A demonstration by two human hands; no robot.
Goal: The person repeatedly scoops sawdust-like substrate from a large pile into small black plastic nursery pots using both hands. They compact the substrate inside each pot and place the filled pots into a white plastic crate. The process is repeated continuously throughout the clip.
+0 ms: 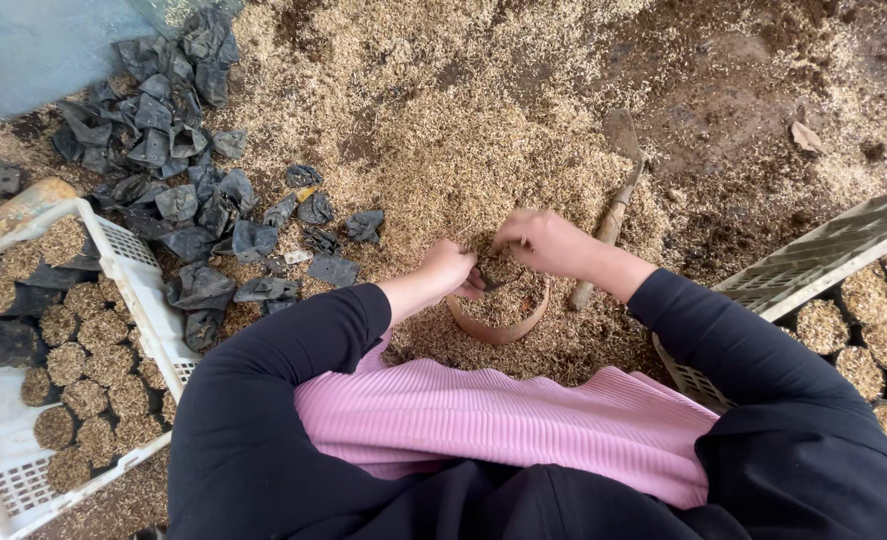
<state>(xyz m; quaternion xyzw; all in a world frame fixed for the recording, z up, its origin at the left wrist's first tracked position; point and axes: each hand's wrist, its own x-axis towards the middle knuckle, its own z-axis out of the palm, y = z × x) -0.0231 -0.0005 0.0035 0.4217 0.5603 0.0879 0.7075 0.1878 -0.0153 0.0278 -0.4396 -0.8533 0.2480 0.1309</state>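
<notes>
Both hands meet over a short round pot (499,318) standing in the husk heap (443,130); the left hand (447,268) pinches the near rim of a thin black bag (493,282) set inside it, apparently to hold the mouth wide; the right hand (543,241) is curled over the far rim, fingers bent on the bag's edge and the husk within; the pot is nearly full. Beyond the right hand lies a trowel (613,190); beyond the left, a scatter of empty black bags (178,170); a white crate (143,280) of filled bags sits further left, a second crate (813,262) right.
</notes>
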